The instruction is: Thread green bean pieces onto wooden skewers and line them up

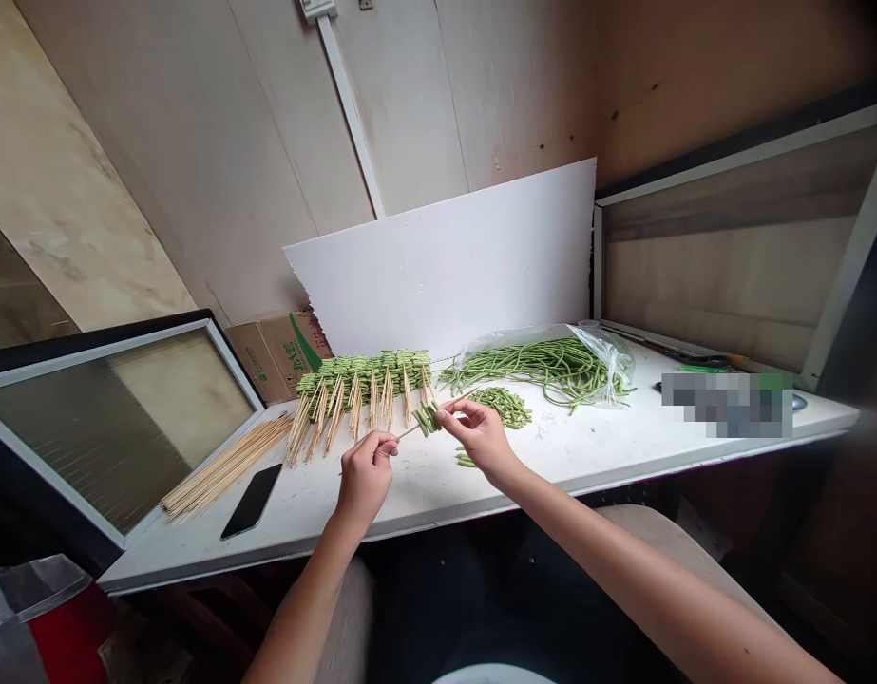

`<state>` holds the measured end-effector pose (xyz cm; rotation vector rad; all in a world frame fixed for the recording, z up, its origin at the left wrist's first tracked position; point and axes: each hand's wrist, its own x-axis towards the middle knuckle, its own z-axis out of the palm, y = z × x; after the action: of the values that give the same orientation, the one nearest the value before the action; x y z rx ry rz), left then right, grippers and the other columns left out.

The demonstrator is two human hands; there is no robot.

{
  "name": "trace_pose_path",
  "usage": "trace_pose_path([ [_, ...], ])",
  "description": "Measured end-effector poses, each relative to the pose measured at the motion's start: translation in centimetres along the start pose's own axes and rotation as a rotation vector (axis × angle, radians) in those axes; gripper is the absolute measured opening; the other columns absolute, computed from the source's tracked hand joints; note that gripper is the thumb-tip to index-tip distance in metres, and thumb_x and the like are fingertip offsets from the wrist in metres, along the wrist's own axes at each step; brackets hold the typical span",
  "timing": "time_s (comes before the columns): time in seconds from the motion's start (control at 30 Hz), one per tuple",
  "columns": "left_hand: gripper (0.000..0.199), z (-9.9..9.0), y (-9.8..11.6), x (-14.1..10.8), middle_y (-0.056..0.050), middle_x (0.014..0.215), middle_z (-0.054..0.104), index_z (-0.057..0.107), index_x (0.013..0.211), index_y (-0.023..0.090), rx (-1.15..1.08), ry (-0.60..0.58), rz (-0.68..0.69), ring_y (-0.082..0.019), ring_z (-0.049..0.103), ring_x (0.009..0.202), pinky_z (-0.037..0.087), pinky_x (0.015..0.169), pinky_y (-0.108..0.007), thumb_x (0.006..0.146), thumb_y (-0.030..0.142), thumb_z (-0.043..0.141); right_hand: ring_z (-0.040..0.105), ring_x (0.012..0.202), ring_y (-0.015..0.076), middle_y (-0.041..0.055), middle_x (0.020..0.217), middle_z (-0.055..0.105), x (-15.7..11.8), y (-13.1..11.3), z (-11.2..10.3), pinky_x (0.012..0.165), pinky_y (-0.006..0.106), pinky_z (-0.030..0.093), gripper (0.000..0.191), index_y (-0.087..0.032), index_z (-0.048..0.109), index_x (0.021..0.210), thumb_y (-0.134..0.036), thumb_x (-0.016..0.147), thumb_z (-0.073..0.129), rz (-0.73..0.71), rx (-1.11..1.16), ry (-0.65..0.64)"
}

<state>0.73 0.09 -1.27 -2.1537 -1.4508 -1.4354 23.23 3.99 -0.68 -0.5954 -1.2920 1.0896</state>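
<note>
Wooden skewers [220, 467], bare, lie in a loose bundle at the left of the white surface [573, 461], with a dark phone [252, 502] just beside them. Behind stands a cardboard box [263, 361]. Next come stacked bean skewers [371, 382], their green portions toward the back and their sticks pointing forward. In front of these, the left hand [368, 465] is closed around one end of a held stick [409, 432], raised above the surface. Threaded bean segments [428, 419] sit crosswise on it, between the two hands; the right hand [485, 439] pinches their right edge between thumb and fingertips. Beyond it rests a pile of cut beans [509, 408]; farther right, long beans [538, 366] spill from a clear plastic bag [619, 356].
</note>
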Motion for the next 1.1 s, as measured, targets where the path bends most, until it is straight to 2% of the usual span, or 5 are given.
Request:
trace_pose_path([
  [0.3, 0.02, 0.5, 0.1, -0.3, -0.002, 0.074, 0.073, 0.066, 0.08, 0.021, 0.03, 0.024, 0.001, -0.018, 0.067, 0.067, 0.049, 0.065, -0.026, 0.094, 0.015, 0.052, 0.061, 0.068, 0.0168, 0.0059, 0.094, 0.077, -0.3, 1.5, 0.4, 0.061, 0.031, 0.048, 0.037, -0.021, 0.074, 0.077, -0.056, 0.074, 0.086, 0.063, 0.015, 0.069],
  [0.47, 0.02, 0.7, -0.5, -0.1, -0.002, 0.075, 0.074, 0.068, 0.085, 0.021, 0.003, -0.011, -0.081, -0.019, 0.069, 0.07, 0.049, 0.067, -0.027, 0.097, 0.02, 0.052, 0.068, 0.084, 0.022, 0.0071, 0.105, 0.078, 0.7, 0.9, -1.1, 0.072, 0.034, 0.053, 0.034, -0.024, 0.08, 0.096, -0.054, 0.082, 0.08, 0.008, -0.085, -0.074],
  [0.6, 0.02, 0.5, -1.2, 0.2, -0.002, 0.073, 0.073, 0.069, 0.087, 0.021, 0.018, -0.002, -0.115, -0.019, 0.068, 0.067, 0.048, 0.067, -0.028, 0.098, 0.023, 0.052, 0.067, 0.104, 0.0299, 0.009, 0.11, 0.078, 2.0, 2.1, -3.9, 0.084, 0.041, 0.052, 0.032, -0.027, 0.079, 0.116, -0.048, 0.093, 0.07, -0.098, -0.445, -0.188],
  [0.87, 0.021, 0.4, -1.8, 0.2, -0.003, 0.074, 0.072, 0.07, 0.089, 0.02, 0.018, -0.042, -0.132, -0.018, 0.067, 0.067, 0.048, 0.067, -0.028, 0.099, 0.024, 0.051, 0.059, 0.107, 0.0368, 0.0141, 0.094, 0.076, 1.7, 5.5, -6.6, 0.088, 0.043, 0.044, 0.009, -0.022, 0.082, 0.081, -0.018, 0.085, 0.076, -0.114, -1.247, -0.328],
  [1.1, 0.021, 0.0, -1.2, 0.1, -0.002, 0.074, 0.072, 0.071, 0.089, 0.02, 0.013, -0.067, -0.138, -0.018, 0.066, 0.067, 0.047, 0.065, -0.027, 0.099, 0.024, 0.052, 0.067, 0.091, 0.0321, 0.0106, 0.087, 0.078, 2.4, 4.5, -6.6, 0.081, 0.043, 0.05, 0.019, -0.024, 0.082, 0.082, -0.043, 0.083, 0.08, -0.016, -0.706, -0.189],
])
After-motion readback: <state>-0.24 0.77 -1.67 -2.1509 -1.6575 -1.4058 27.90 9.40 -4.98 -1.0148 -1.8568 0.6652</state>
